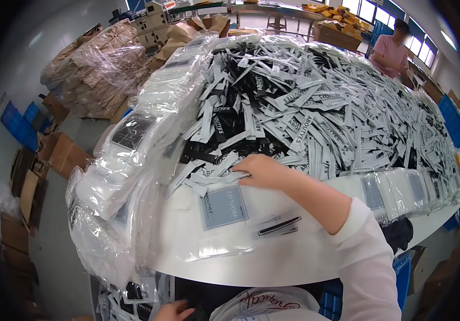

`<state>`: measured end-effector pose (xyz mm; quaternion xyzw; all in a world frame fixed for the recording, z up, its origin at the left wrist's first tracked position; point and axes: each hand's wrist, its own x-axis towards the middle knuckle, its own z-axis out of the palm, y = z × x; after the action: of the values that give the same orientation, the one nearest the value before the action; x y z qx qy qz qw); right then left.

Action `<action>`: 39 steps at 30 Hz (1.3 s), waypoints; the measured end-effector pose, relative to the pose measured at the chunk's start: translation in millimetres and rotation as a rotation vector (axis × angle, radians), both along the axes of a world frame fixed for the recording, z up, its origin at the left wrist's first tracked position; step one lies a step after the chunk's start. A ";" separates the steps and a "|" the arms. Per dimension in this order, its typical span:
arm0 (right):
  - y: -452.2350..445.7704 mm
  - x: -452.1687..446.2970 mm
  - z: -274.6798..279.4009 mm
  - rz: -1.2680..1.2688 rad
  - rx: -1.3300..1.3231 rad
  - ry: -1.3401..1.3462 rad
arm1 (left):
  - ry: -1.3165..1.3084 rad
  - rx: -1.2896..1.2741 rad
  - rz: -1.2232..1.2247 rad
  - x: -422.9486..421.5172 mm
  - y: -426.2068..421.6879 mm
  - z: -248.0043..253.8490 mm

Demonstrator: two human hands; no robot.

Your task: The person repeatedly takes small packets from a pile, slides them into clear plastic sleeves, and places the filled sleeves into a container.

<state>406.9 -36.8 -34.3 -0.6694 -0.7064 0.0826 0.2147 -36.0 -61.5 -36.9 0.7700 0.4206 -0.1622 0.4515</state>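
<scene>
The head view shows a white tabletop (299,262) heaped with sachets (315,101), edged by plastic-wrapped stacks of bags (155,107). Behind, at left, stands a film-wrapped bale (93,75) near cartons (66,152); at far right, a person (389,56) is beside the heap.

The right hand (262,171) reaches to the heap's near edge, fingers bent and touching sachets; whether they pinch one cannot be told. The left hand (173,311), low and cut off by the frame, has its fingers slightly parted near packs (136,294) below the tabletop; its grip is unclear.

Sachets by the right hand mostly slant, long axes from near left to far right. A printed pouch (223,207) lies flat just nearer the wearer, slightly skewed.
</scene>
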 end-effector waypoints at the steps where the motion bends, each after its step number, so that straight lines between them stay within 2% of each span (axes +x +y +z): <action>1: 7.0 -2.2 -2.7 0.037 0.003 -0.055 | -0.155 -0.037 -0.029 25.3 -2.6 10.8; 4: 27.3 -3.8 -10.7 0.175 0.085 -0.246 | -0.627 0.243 -0.210 89.4 0.7 17.3; 7: 24.6 -7.6 17.4 -0.005 -0.033 -0.205 | -0.873 0.679 -0.310 147.4 30.2 7.1; 8: 27.5 -3.0 12.5 -0.051 0.172 -0.129 | -0.899 0.746 -0.274 166.5 39.8 7.7; 11: 51.8 -16.1 28.0 -0.324 0.091 0.034 | -0.847 0.792 -0.223 205.9 48.8 -4.6; 12: 60.0 -24.8 30.4 -0.443 -0.038 0.061 | -0.812 0.786 -0.223 214.0 51.1 -9.0; 13: 68.1 -28.7 27.2 -0.484 -0.207 0.071 | -0.813 0.781 -0.217 215.4 52.3 -14.0; 15: 78.5 -27.7 1.9 -0.459 -0.163 0.207 | -0.830 0.773 -0.217 213.4 52.3 -25.1; 17: 81.2 -20.6 -6.6 -0.425 -0.116 0.543 | -0.825 0.805 -0.243 212.2 53.6 -29.2; 18: 78.5 -17.8 1.6 -0.403 -0.054 0.531 | -0.818 0.820 -0.254 211.1 53.8 -28.9; 21: 48.4 -14.2 38.2 -0.397 0.264 0.157 | -0.833 1.073 -0.102 202.5 47.5 -15.2; 24: -8.3 -29.7 77.4 -0.090 0.259 -0.133 | -0.922 1.265 0.197 193.9 40.1 10.5; 25: -27.6 -41.7 80.4 0.025 0.211 -0.259 | -0.899 1.094 0.139 194.1 35.4 18.9; 27: -68.5 -68.5 83.3 0.162 0.095 0.036 | -0.845 0.762 0.029 197.8 27.1 37.2; 28: -85.5 -75.8 82.2 0.172 0.108 0.125 | -0.787 0.192 0.000 192.1 23.8 43.6; 29: -101.1 -81.3 79.5 0.185 0.123 0.212 | -0.770 0.012 -0.060 190.2 18.0 37.4; 31: -131.1 -90.4 68.9 -0.038 0.171 0.757 | -0.718 -0.347 -0.175 189.1 6.3 24.3; 32: -143.0 -96.3 62.2 -0.153 0.190 1.032 | -0.716 -0.361 -0.211 192.2 1.8 24.5; 34: -153.9 -109.8 39.2 -0.055 0.289 0.979 | -0.709 -0.396 -0.274 201.6 -12.9 31.7; 35: -160.3 -115.9 26.8 -0.007 0.338 0.954 | -0.788 -0.360 -0.325 205.4 -21.1 28.3; 36: -171.4 -121.3 16.2 -0.106 0.238 0.988 | -0.865 -0.321 -0.376 209.8 -29.0 21.7; 38: -188.3 -129.1 12.4 -0.299 0.336 1.221 | -0.983 -0.289 -0.444 216.3 -37.7 27.0; 39: -195.3 -132.3 13.5 -0.396 0.383 1.338 | -0.807 -0.405 -0.533 217.7 -35.5 29.5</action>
<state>274.7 -232.1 -20.8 -0.5415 -0.2911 0.3091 0.7256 181.7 -97.0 -7.4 0.7489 -0.0371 -0.0400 0.6604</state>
